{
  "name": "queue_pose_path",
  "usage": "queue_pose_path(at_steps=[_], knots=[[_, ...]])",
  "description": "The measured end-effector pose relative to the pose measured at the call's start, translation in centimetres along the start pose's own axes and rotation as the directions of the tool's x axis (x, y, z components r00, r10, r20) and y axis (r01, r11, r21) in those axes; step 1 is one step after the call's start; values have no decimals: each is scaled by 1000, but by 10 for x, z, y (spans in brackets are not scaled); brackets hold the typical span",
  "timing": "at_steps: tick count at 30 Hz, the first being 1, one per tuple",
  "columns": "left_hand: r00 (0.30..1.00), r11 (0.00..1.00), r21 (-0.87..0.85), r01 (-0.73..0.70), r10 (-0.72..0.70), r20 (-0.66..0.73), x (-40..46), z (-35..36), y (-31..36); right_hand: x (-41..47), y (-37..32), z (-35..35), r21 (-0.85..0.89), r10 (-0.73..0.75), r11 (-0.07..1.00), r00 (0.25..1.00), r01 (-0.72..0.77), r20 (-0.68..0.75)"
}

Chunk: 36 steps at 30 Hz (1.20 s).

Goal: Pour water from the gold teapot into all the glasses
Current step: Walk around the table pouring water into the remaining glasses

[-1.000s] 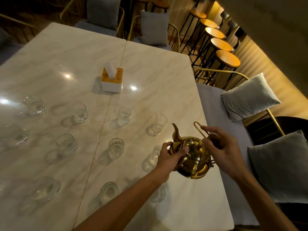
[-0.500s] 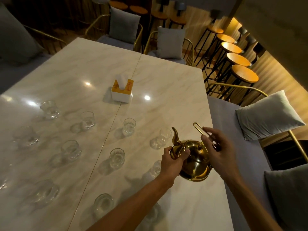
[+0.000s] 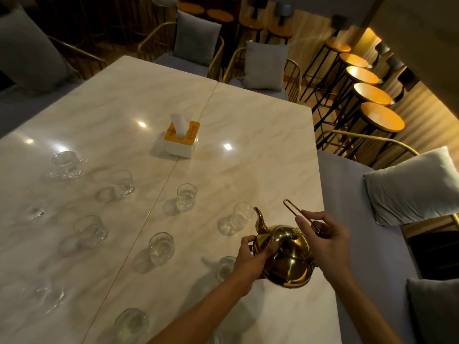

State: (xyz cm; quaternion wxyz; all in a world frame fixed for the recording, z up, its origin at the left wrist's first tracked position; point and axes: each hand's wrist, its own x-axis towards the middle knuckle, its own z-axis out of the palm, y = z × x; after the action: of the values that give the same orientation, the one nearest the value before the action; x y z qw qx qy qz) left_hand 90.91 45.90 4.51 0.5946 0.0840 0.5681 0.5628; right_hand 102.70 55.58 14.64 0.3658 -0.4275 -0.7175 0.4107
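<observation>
The gold teapot [image 3: 289, 256] hangs above the marble table [image 3: 248, 135] at the near right. My right hand [image 3: 327, 242] grips its wire handle. My left hand [image 3: 250, 259] steadies the pot's body below the spout. The spout tip sits at the rim of the far-right glass [image 3: 238, 218]. Several clear glasses stand in rows to the left, among them one [image 3: 186, 196] in the back row and one [image 3: 161, 248] in the middle row. Another glass [image 3: 224, 266] is partly hidden by my left hand.
A white and orange tissue box [image 3: 181, 139] stands mid-table behind the glasses. A grey bench with cushions [image 3: 409, 184] runs along the table's right edge. Bar stools [image 3: 380, 117] line the far right. Cushioned chairs [image 3: 196, 40] stand at the far end.
The teapot has moved away from me toward the far-right glass, and its spout now reaches that glass's rim. Both hands keep their hold. My head has tilted up.
</observation>
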Motion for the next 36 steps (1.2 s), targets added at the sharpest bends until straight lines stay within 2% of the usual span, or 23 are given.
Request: queue_pose_path(at_steps=[5,14,20,36], knots=[[999,999,-19,50,-50,-4,18,9,1,22,9,0,-44,25,999,998,-23,56],[979,967,-156,201,-201,13,43,17,-6,58,25,11,-159,67,987,969,-29,238],[962,940,-213,267,-274,-4,57,17,-7,75,31,24,-225,89,974,948,-18,306],[933,879,-318,354,-355,57,73,16,2,115,35,52,-346,164,938,885,-3,436]])
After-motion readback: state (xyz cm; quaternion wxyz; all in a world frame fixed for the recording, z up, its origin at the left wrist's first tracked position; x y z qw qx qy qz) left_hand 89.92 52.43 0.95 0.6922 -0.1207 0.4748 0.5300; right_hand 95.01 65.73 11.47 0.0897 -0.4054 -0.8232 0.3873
